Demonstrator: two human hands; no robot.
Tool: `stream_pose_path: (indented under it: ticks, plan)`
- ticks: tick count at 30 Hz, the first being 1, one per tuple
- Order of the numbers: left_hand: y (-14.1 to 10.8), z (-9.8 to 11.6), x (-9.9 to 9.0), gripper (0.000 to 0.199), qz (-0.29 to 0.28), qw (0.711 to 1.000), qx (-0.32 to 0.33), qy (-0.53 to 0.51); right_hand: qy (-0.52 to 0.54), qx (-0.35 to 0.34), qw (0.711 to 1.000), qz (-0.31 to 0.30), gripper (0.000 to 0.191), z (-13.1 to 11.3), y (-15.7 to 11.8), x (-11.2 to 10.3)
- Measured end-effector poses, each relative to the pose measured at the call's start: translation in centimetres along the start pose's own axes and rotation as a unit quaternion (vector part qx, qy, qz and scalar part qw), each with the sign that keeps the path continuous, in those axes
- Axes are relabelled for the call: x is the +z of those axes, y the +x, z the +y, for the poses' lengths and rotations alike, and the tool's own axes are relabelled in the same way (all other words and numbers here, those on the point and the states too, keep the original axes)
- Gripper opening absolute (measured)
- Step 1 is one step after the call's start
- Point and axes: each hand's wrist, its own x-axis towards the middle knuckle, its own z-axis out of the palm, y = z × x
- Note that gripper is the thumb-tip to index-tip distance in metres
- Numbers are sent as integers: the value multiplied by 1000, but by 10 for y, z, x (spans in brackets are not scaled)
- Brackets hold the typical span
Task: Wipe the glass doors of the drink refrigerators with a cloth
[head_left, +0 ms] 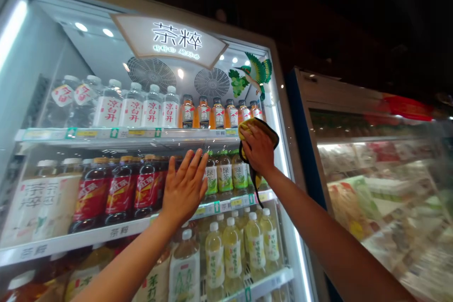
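A tall glass-fronted drinks fridge (288, 165) fills the left and middle of the view. My right hand (257, 146) presses a yellow cloth with a black edge (267, 132) against the glass near the right side, level with the upper shelf's edge. One strip of the cloth hangs below the hand. My left hand (184, 184) is raised before the glass at the second shelf, palm toward it and fingers stretched out, holding nothing. Behind it stand dark red-labelled bottles (118, 191) and green tea bottles (224, 172), partly hidden by my hands.
Clear water bottles (132, 106) and small orange bottles (218, 114) line the top shelf (102, 134). An illuminated sign (173, 40) and a bird sticker (256, 73) are higher up. To the right, beyond a dark blue side panel (304, 137), stands another display fridge (371, 99) with packaged goods.
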Motion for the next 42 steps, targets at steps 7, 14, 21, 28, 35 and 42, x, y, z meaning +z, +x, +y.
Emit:
stream_pose_path:
  ticks: [7,14,21,28,35,42]
  plan:
    - [-11,28,4,77,-16,999,24,-25,-32,81,996,16,41,53,-45,-14]
    - [5,82,27,81,-29,997,45,-47,-21,60,998,-3,44,96,-32,-23]
    - [-10,139,41,84,-57,995,50,-65,-46,98,994,9,45,115,-125,-41]
    - [-52,174,34,75,-71,992,50,-95,-46,76,993,-72,45,97,-248,-66]
    - [-52,184,36,74,-81,991,0,-110,4,136,990,-33,46,110,-116,-46]
    - [-58,184,37,74,-88,991,11,-103,33,46,996,-64,40,101,-169,-65]
